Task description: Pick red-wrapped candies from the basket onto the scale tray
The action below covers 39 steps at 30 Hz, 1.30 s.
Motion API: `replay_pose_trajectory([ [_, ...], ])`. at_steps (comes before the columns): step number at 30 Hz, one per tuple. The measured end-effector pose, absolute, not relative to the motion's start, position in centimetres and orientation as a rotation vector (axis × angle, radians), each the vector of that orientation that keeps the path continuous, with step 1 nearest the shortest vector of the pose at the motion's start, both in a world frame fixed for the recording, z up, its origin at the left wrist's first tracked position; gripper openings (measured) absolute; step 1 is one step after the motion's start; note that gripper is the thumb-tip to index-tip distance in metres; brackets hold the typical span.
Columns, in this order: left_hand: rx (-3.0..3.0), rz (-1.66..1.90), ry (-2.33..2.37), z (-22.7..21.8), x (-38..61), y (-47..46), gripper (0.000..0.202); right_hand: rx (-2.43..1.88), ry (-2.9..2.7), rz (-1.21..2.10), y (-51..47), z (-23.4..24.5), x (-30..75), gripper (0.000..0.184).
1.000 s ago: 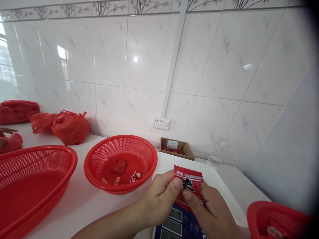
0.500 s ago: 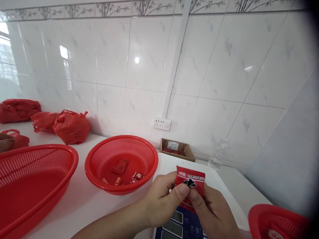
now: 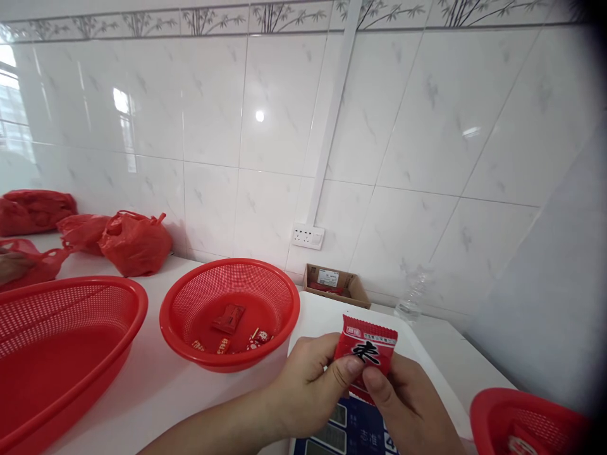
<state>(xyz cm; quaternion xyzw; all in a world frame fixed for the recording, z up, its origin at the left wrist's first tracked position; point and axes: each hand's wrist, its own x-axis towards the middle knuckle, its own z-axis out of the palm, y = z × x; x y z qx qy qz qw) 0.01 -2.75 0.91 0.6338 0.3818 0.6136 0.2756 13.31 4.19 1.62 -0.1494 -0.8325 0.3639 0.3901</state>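
Note:
A small red snack packet (image 3: 367, 349) with a black character on it is pinched between both my hands, above a digital scale (image 3: 353, 430). My left hand (image 3: 310, 385) grips its left edge with thumb and fingers closed. My right hand (image 3: 408, 407) holds its lower right side, thumb pressed on the front. The packet stands upright, its top edge free. A round red mesh basket (image 3: 230, 313) with several small wrapped sweets lies to the left of my hands.
A large oval red basket (image 3: 61, 354) fills the left foreground. Another red basket (image 3: 526, 423) holding packets sits at the bottom right. Red plastic bags (image 3: 135, 243) line the tiled wall. A cardboard box (image 3: 336, 284) and a clear bottle (image 3: 412, 297) stand behind the scale.
The packet has shifted slightly right and risen between my fingers, showing more of its black character. Both hands kept their grip.

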Motion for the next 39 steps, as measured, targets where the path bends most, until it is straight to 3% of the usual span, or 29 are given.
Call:
replay_pose_trajectory([
  [39,1.540,1.604,1.017,0.2,0.1,-2.0,0.046,-0.444,-2.264,0.655,4.8,1.2,13.4,0.042],
])
